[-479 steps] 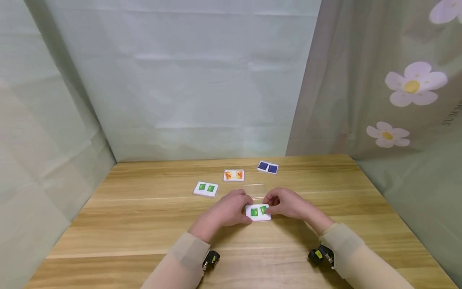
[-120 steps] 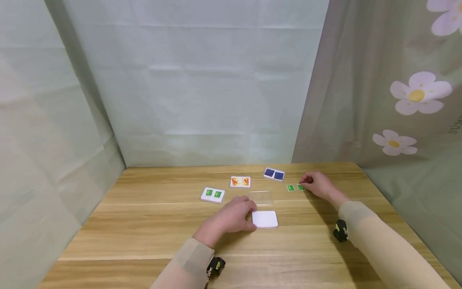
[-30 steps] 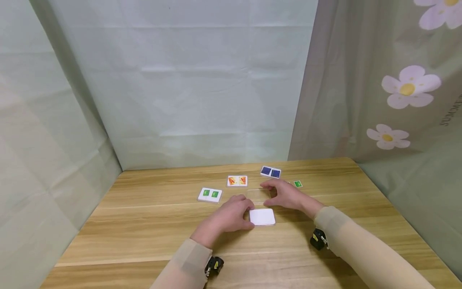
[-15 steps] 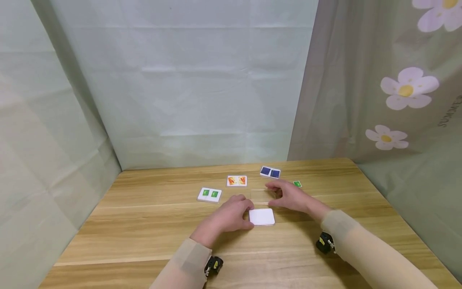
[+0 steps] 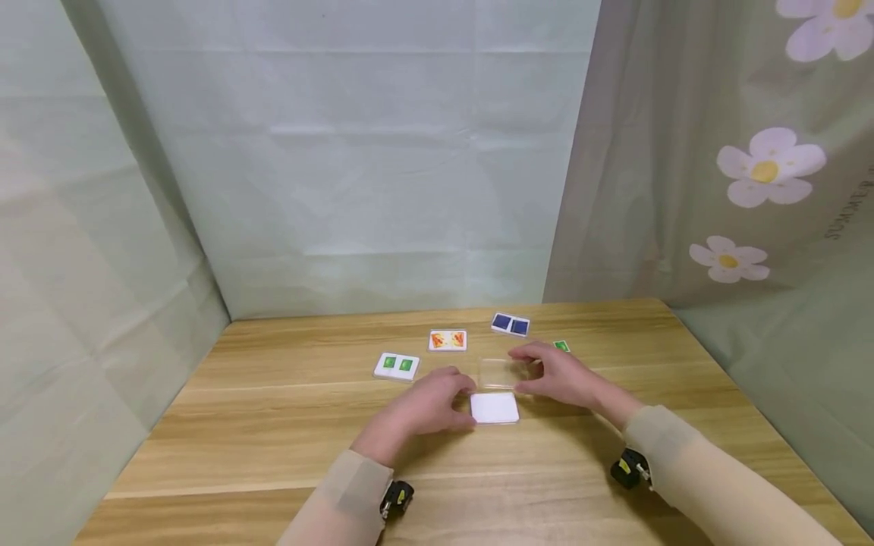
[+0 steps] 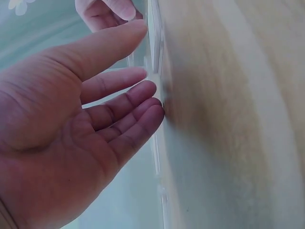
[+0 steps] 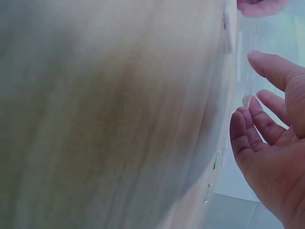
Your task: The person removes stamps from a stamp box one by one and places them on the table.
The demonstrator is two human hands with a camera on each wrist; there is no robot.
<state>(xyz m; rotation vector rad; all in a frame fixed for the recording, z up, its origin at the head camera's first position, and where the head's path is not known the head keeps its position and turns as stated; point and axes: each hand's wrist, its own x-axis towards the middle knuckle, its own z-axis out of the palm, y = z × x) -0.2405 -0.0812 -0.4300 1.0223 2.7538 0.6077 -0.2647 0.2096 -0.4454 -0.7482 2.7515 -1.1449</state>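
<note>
In the head view a blank white card (image 5: pixel 495 408) lies in a shallow clear case at the middle of the table. My left hand (image 5: pixel 432 402) is at its left edge, fingers apart and fairly straight; the left wrist view shows the thumb close to the card's edge, contact unclear. My right hand (image 5: pixel 560 373) pinches a clear plastic cover (image 5: pixel 501 374) by its right side, between thumb and fingers. In the right wrist view that cover (image 7: pixel 252 62) appears raised off the table. A small green square (image 5: pixel 561 346) lies beyond the right hand; a second green square (image 7: pixel 207 193) shows in the right wrist view.
Behind the hands lie a cased card with two green squares (image 5: pixel 397 366), one with orange pictures (image 5: pixel 448 340) and one with dark blue squares (image 5: pixel 510 324). Cloth curtains (image 5: pixel 410 167) enclose the wooden table (image 5: pixel 239 425) at the back and sides.
The two green squares have gone from the front card to the table at right. Lately my right hand has gripped the clear cover and shifted it slightly right; the left hand has eased left.
</note>
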